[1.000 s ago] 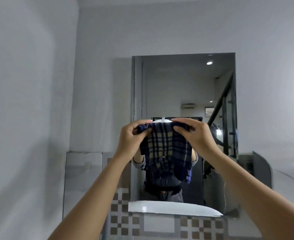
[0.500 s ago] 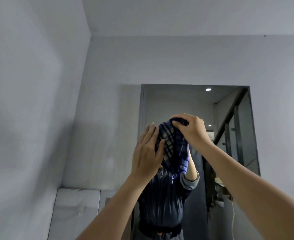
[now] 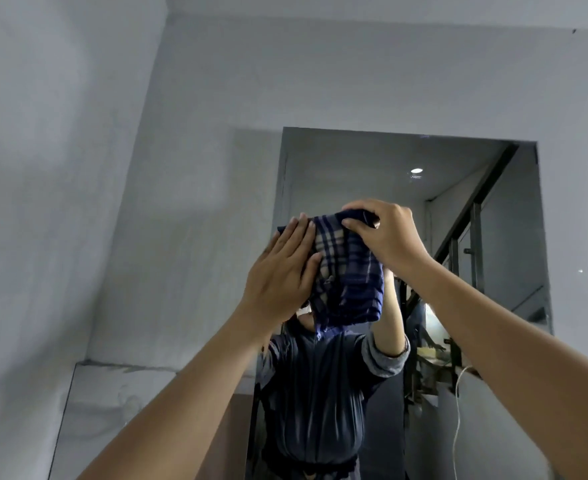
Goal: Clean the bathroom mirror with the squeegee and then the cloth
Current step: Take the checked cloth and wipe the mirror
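The right hand (image 3: 387, 237) keeps its pinching grip on the top edge of the blue-and-beige plaid cloth (image 3: 349, 275), as half a second ago. The left hand (image 3: 280, 278), fingers flat and spread rather than grasping, now lies further across the cloth's left side. The cloth hangs before the upper middle of the rectangular wall mirror (image 3: 354, 161).

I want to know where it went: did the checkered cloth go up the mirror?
Yes. The cloth has climbed from the lower mirror toward its top edge, with both hands on it.
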`<state>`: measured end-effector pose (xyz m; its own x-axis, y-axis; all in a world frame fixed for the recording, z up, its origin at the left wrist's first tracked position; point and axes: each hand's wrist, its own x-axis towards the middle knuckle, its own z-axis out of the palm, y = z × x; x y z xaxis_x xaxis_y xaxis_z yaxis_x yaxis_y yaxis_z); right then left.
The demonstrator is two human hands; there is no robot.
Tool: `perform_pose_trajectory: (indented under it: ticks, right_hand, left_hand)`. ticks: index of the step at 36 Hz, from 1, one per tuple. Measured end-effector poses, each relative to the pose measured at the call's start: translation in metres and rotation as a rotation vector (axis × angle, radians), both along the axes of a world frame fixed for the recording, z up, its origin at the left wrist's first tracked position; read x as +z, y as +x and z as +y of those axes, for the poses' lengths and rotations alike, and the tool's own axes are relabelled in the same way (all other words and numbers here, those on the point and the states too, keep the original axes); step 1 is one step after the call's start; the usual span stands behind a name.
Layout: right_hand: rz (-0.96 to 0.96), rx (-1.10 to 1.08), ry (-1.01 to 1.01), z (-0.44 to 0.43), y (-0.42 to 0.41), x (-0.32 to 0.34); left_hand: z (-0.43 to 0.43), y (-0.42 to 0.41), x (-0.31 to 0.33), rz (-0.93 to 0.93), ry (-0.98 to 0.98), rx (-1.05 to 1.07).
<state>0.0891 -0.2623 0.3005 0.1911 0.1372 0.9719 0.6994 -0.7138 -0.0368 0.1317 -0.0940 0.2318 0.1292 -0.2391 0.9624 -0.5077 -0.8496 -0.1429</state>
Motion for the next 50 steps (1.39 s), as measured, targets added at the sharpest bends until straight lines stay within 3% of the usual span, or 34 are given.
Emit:
perform_pose_trajectory:
  ticks: [9, 14, 22, 27, 31, 38, 50]
  right_hand:
    - [-0.123, -0.137, 0.118, -0.002, 0.001, -0.020]
    - [-0.262, -0.120, 0.053, 0.019, -0.014, -0.042]
    - [0.054, -0.054, 0.035, 0.030, -0.005, -0.066]
    - [0.080, -0.273, -0.149, 0.029, 0.006, -0.074]
    - [0.088, -0.379, -0.169, 0.034, 0.016, -0.075]
    - [0.043, -0.461, -0.111, 0.035, 0.026, -0.050]
    - [-0.010, -0.509, -0.028, 0.045, 0.036, 0.036]
  left_hand:
    - [0.004, -0.005, 0.010, 0.114, 0.087, -0.004]
    - [0.005, -0.007, 0.013, 0.157, 0.132, 0.012]
    - [0.012, -0.009, 0.012, 0.158, 0.139, -0.019]
    - [0.019, -0.002, -0.006, 0.182, 0.026, -0.259]
    - [0.021, 0.003, -0.025, 0.200, -0.055, -0.336]
    - [0.017, 0.009, -0.038, 0.190, -0.110, -0.363]
    - [0.003, 0.025, -0.042, 0.069, -0.141, -0.160]
